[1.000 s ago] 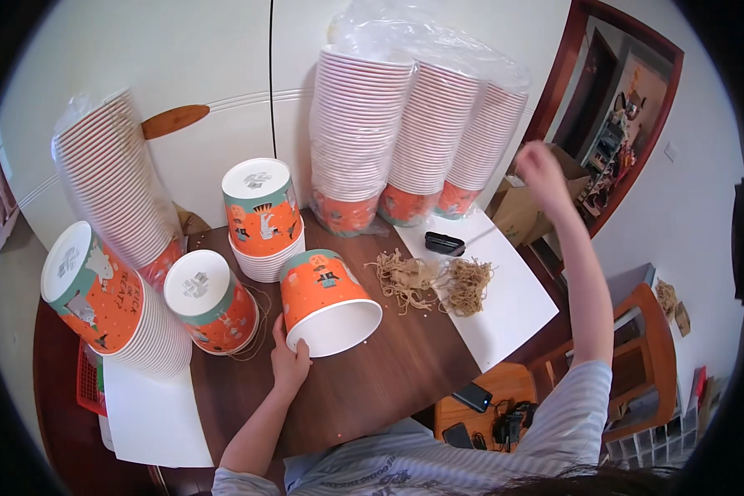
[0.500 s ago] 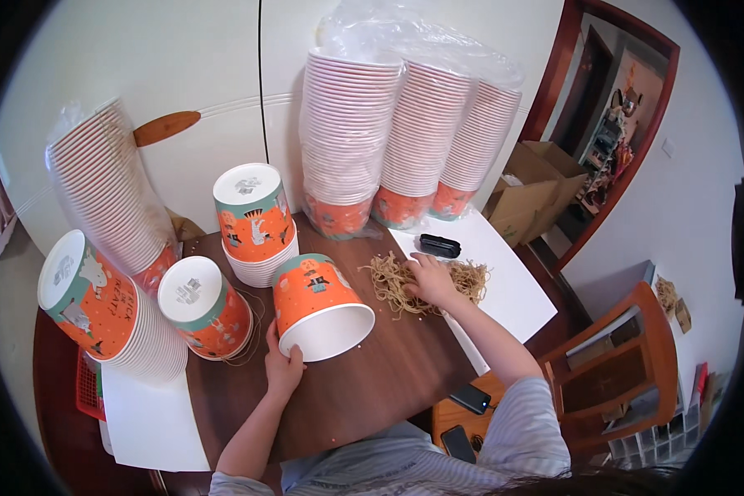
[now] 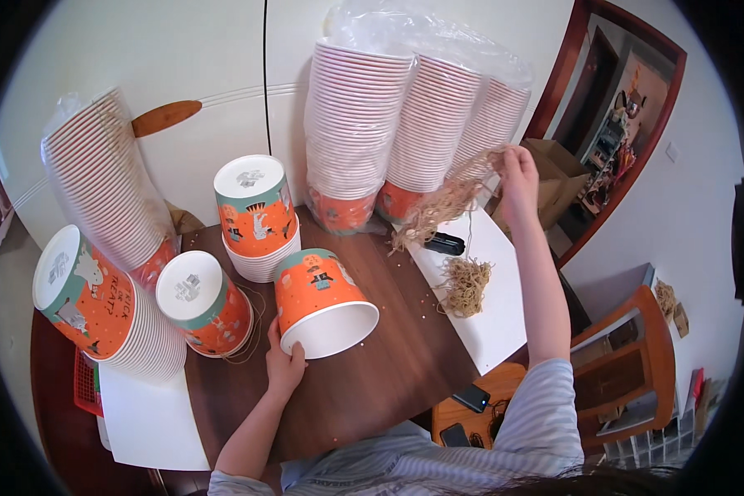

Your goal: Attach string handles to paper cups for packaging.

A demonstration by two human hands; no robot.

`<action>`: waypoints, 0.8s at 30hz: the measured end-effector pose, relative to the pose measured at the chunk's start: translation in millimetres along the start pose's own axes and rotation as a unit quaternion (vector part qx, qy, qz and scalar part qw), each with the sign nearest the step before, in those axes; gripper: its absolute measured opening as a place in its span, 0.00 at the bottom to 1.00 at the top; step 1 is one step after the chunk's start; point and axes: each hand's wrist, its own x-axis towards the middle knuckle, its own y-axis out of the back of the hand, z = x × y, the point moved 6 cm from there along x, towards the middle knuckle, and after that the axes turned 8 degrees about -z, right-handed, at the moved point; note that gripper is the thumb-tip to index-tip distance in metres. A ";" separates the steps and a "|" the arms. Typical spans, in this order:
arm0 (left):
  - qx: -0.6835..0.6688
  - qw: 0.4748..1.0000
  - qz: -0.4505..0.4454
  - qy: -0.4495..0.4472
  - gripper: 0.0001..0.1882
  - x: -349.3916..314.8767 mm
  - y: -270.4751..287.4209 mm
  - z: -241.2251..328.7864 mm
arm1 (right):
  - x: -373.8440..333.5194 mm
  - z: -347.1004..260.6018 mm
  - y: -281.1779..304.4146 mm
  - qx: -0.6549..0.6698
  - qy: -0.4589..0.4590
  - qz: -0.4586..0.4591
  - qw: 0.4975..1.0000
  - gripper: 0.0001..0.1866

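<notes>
My left hand [image 3: 285, 365] grips the rim of an orange paper bucket [image 3: 316, 291] with a green band and cartoon figures. The bucket lies tilted on the brown table, its white mouth toward me. Raised at the right, my right hand [image 3: 518, 178] pinches a tangled bunch of tan twine [image 3: 448, 202], whose strands trail down to the left. Below it, a smaller heap of twine [image 3: 466, 286] stays on the white sheet, and a loose strand hangs between the two. Beside the held bucket, an upside-down bucket [image 3: 205, 304] has a thin cord loop near its rim.
Upside-down bucket stacks stand at the back [image 3: 258, 217] and far left [image 3: 91, 289]. Tall plastic-wrapped stacks [image 3: 360, 124] line the cabinet wall. A small black object [image 3: 445, 243] sits on the white sheet [image 3: 504, 331]. Phones [image 3: 471, 398] and a wooden chair [image 3: 620, 372] are at the right.
My right hand has lifted up and to the right, pulling a bunch of twine off the pile and leaving a smaller heap. My left hand and the bucket have barely moved.
</notes>
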 end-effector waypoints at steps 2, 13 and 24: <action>-0.003 1.000 -0.025 -0.003 0.33 0.2 -1.4 0.4 | -25.2 10.6 9.4 0.012 -0.068 -0.013 0.998 0.07; 0.013 1.000 0.005 -0.002 0.32 0.2 -0.5 -1.1 | -208.3 77.0 -27.7 -0.399 -0.180 -0.621 0.650 0.11; 0.007 1.000 0.008 -0.006 0.33 -1.6 -2.3 3.8 | -150.4 155.9 -50.9 -0.600 -0.171 -0.266 0.735 0.11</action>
